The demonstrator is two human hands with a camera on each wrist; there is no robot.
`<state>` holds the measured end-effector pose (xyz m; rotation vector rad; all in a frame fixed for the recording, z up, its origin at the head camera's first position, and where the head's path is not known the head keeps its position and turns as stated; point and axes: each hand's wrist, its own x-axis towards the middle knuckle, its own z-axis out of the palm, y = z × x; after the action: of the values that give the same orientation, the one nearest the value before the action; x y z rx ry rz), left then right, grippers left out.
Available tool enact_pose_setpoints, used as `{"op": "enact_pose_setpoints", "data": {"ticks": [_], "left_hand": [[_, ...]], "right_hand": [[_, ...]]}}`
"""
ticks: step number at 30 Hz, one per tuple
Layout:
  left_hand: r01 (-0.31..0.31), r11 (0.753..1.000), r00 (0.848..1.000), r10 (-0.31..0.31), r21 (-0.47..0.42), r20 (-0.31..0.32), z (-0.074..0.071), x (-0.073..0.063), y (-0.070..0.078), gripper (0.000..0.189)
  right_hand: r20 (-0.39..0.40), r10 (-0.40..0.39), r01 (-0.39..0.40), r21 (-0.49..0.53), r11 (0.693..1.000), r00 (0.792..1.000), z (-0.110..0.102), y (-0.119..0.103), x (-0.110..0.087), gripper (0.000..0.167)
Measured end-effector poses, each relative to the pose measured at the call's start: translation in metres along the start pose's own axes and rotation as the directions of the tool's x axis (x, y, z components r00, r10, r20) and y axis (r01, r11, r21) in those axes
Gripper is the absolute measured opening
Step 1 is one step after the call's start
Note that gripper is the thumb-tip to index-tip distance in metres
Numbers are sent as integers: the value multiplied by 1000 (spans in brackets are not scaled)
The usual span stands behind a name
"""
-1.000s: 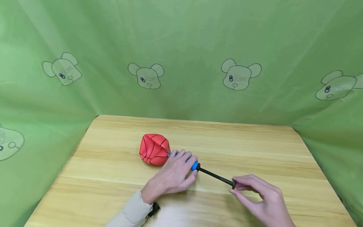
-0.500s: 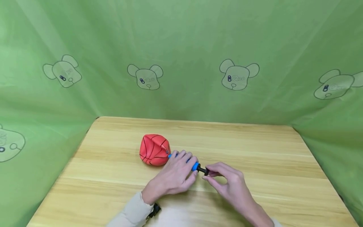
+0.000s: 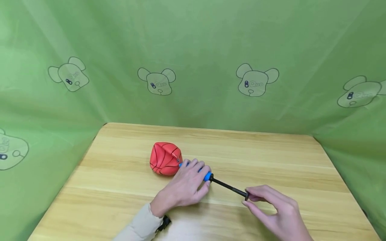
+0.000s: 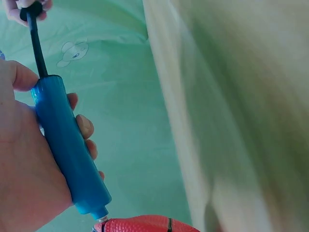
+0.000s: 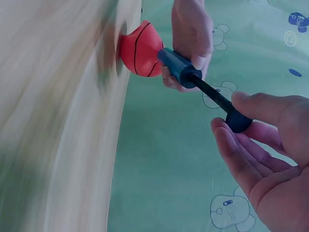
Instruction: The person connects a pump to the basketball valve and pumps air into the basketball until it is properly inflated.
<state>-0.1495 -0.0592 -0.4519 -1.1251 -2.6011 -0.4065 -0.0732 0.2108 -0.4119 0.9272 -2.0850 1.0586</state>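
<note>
A blue hand pump (image 4: 72, 145) with a black rod points at a red toy basketball (image 3: 164, 159), which is partly deflated, with a deep fold in its top. My left hand (image 3: 187, 187) wraps its fingers around the pump's blue barrel. In the left wrist view the barrel's tip meets the ball (image 4: 145, 224) through a short metallic piece. My right hand (image 3: 278, 209) pinches the black end knob (image 5: 238, 121) between thumb and fingers. The black rod (image 3: 229, 187) is drawn far out of the barrel.
The ball rests on a light wood-grain table (image 3: 241, 147). Green cloth (image 3: 205, 100) printed with bear heads hangs behind and at both sides. A black strap piece (image 3: 164, 223) shows at the left wrist, by the pale sleeve (image 3: 140, 224).
My right hand first pushed the rod nearly all the way into the barrel, then drew it back out to the right. The left hand and the ball stay in place.
</note>
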Motion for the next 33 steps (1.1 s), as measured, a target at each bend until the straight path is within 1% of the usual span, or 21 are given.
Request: {"op": "enact_pose_setpoints", "data": {"ticks": [3, 5, 9, 12, 15, 17, 20, 22, 24, 26, 28, 30, 33], "left_hand": [[-1, 1000, 1000, 1, 5, -7, -1, 1, 1, 20], [-10, 1000, 1000, 10, 8, -5, -1, 1, 2, 20], [-22, 1000, 1000, 22, 11, -4, 0, 1, 4, 20], [-24, 1000, 1000, 24, 11, 1, 1, 0, 4, 20], [-31, 1000, 999, 31, 4, 12, 0, 0, 5, 21], [-32, 999, 999, 32, -2, 15, -1, -1, 6, 21], [-25, 1000, 1000, 25, -4, 12, -3, -1, 5, 21], [-23, 1000, 1000, 23, -1, 8, -4, -1, 4, 21], [-21, 1000, 1000, 21, 1, 9, -5, 0, 4, 21], [-21, 1000, 1000, 21, 2, 12, -5, -1, 4, 21], [-18, 1000, 1000, 18, 3, 16, -4, 0, 5, 21], [-17, 1000, 1000, 17, 5, 15, -4, 0, 6, 21], [-24, 1000, 1000, 24, 7, 18, -2, 0, 8, 20]], "right_hand": [[12, 9, -8, -25, 1000, 1000, 13, 3, 6, 36], [26, 12, -12, -21, 1000, 1000, 24, 6, 10, 36], [58, 26, -27, 14, 1000, 998, 46, 14, 13, 27], [75, 37, -39, 30, 999, 996, 53, 17, 12, 24], [79, 45, -47, 21, 999, 996, 48, 15, 9, 25], [71, 53, -53, 9, 999, 996, 38, 11, 6, 28], [38, 58, -59, 7, 998, 998, 18, 5, 1, 35], [16, 57, -57, 13, 998, 998, 7, 2, -2, 36], [2, 48, -48, 13, 999, 999, 1, -1, -4, 36], [-1, 41, -41, 5, 999, 999, 1, -1, -4, 35], [8, 39, -39, 9, 999, 999, 7, 2, -2, 36], [24, 54, -54, 19, 998, 998, 17, 6, 1, 34], [56, 56, -59, 57, 997, 997, 34, 12, 5, 26]]}}
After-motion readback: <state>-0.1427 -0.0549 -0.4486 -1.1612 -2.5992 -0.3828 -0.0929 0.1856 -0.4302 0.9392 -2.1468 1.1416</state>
